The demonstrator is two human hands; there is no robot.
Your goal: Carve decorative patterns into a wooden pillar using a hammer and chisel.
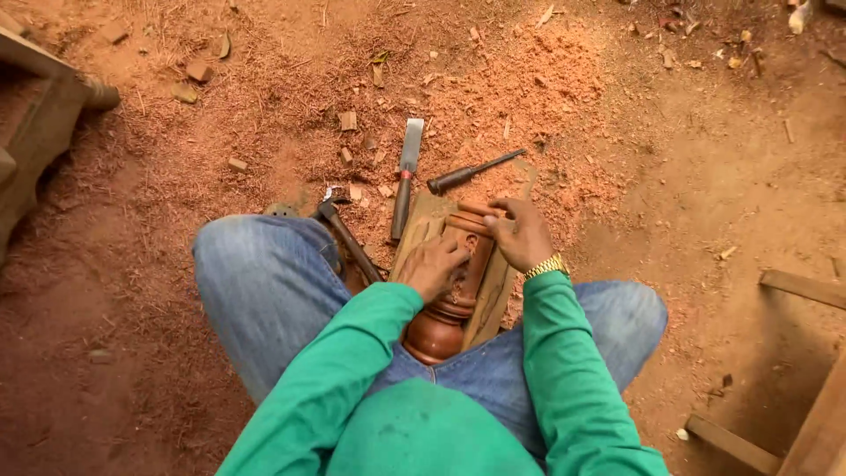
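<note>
A turned reddish-brown wooden piece (445,319) lies between my knees, resting on a flat wooden board (495,295). My left hand (432,264) presses on its carved middle section with the fingers curled. At the far end of the piece, my right hand (522,234), with a gold watch at the wrist, grips with bent fingers. I cannot tell whether either hand holds a small tool. Both arms wear green sleeves.
A wide flat chisel (405,176) and a narrower dark-handled chisel (471,172) lie on the sawdust-covered dirt ahead. A hammer (348,238) leans by my left knee. Wooden frames stand at far left (35,132) and lower right (793,414). Wood chips lie scattered.
</note>
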